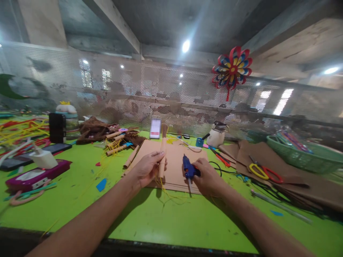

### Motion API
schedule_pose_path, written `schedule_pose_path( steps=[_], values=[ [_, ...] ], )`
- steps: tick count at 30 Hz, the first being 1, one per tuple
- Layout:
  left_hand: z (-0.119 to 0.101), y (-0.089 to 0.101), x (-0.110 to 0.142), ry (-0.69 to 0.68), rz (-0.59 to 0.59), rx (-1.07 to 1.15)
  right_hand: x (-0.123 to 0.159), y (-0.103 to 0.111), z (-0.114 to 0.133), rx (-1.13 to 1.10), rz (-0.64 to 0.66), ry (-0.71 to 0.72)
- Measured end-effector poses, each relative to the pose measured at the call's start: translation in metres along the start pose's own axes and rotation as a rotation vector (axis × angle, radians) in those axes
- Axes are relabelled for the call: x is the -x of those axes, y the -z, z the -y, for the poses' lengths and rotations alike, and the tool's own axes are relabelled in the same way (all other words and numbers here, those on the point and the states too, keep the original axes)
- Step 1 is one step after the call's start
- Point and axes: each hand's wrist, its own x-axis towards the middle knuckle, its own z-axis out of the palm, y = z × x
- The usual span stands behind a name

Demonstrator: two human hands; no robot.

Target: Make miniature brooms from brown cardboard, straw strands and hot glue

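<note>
My left hand is closed around a rolled brown paper tube, held nearly upright, with a fringed dark brown end at its top. Yellow strands trail from its lower part onto the table. In my right hand is a blue hot glue gun, its nozzle tilted up and a pale glue stick poking out at the bottom. Both hands are above a stack of brown paper sheets. The tube and the glue gun are apart.
Several similar paper rolls lie at the left, near a dark brown heap. A purple power strip with a white plug sits farther left. At the right are scissors, brown paper and a green basket.
</note>
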Motion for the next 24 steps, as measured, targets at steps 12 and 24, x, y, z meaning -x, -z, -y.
schedule_pose_path(
  steps=[12, 24],
  values=[
    [-0.0026, -0.0040, 0.0016, 0.001, -0.024, -0.022, -0.0018, -0.0020, -0.0058, 0.013, -0.002, 0.050],
    [-0.0026, -0.0005, 0.0021, 0.017, 0.040, -0.004, -0.0017, -0.0027, -0.0068, 0.006, -0.002, 0.061]
  ],
)
